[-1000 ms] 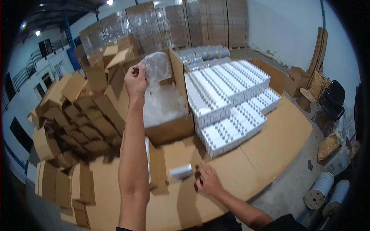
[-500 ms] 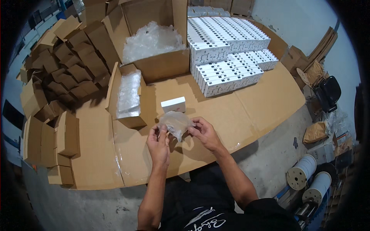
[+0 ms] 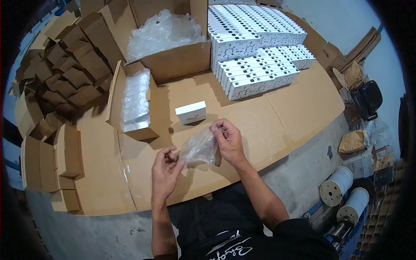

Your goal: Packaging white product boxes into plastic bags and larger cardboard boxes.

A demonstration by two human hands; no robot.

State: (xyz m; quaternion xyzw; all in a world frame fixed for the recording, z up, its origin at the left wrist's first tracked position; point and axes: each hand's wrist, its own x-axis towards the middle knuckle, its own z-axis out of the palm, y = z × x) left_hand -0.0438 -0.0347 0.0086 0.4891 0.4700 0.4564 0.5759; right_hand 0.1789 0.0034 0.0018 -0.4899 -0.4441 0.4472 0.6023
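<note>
While both hands (image 3: 167,171) (image 3: 229,141) pinch it, the clear bag (image 3: 199,148) slants upper-right.

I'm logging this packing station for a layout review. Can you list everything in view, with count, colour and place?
clear plastic bag: one, transparent, held between both hands over the table
small white box: one, white, on the table beyond the hands
cardboard-covered table: one, brown
large carton of plastic bags: one, brown, far side
small open carton: one, brown, holds bagged items, left of the white box
stacked white boxes: many, white, far right
folded cartons: many, brown, left
white spools: two, floor, lower right
brown paper bags: several, right floor
left hand: pinching the bag's lower edge
right hand: gripping the bag's top
</note>
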